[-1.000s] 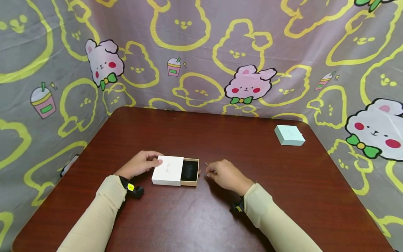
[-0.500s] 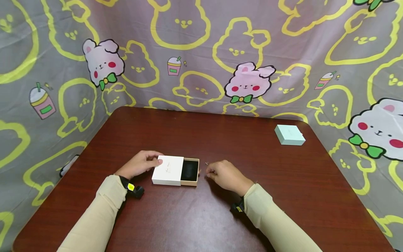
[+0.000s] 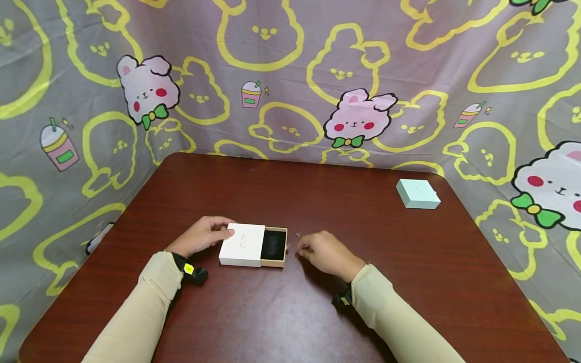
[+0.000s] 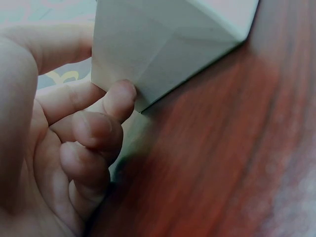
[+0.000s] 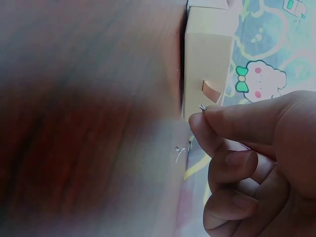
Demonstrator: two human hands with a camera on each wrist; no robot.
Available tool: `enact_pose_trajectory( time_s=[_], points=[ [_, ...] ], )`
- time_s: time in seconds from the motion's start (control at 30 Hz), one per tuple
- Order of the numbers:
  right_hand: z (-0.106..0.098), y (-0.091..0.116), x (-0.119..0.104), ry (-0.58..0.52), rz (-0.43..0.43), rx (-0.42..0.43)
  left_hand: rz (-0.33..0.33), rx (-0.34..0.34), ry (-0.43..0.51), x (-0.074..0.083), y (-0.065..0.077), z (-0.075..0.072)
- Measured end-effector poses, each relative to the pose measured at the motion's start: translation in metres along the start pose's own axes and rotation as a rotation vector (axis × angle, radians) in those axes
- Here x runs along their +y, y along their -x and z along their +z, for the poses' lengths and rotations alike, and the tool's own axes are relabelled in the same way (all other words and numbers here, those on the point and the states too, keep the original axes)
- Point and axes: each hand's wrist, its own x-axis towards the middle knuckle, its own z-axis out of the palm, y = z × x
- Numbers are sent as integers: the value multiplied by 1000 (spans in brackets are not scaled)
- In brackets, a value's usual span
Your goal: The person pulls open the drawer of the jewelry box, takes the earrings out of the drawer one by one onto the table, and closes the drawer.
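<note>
My left hand [image 3: 206, 237] grips the left end of a white box [image 3: 242, 245], thumb on top and fingers behind; its pale side fills the top of the left wrist view. A tan drawer [image 3: 273, 264] with a black pad [image 3: 274, 245] sticks out of the box's right side. Just right of it, my right hand [image 3: 329, 254] pinches a tiny silvery earring [image 5: 202, 107] between thumb and index finger, its other fingers curled. A second silvery earring [image 5: 180, 150] with a thin post lies on the table, just beyond my right fingertips.
A pale mint box [image 3: 418, 194] stands at the table's back right. A ribbon pull tab [image 5: 211, 92] sticks out from the drawer's front. The brown wooden table [image 3: 281, 322] meets a cartoon-printed cloth [image 3: 281, 75] at the back and sides.
</note>
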Motion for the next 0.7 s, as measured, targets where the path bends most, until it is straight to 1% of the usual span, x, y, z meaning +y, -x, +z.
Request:
enact_pose_trajectory(
  time_s=[0.3,0.53,0.7],
  points=[
    [1,-1,3,-2,-3,-9,-5,-4,1,0,-1,0],
    [2,-1,3,6,-6,-19,-29,-3,-5,3,0,-1],
    [3,-3,3,11,-8,-25,-19,-2,-8,3,0,-2]
  ],
)
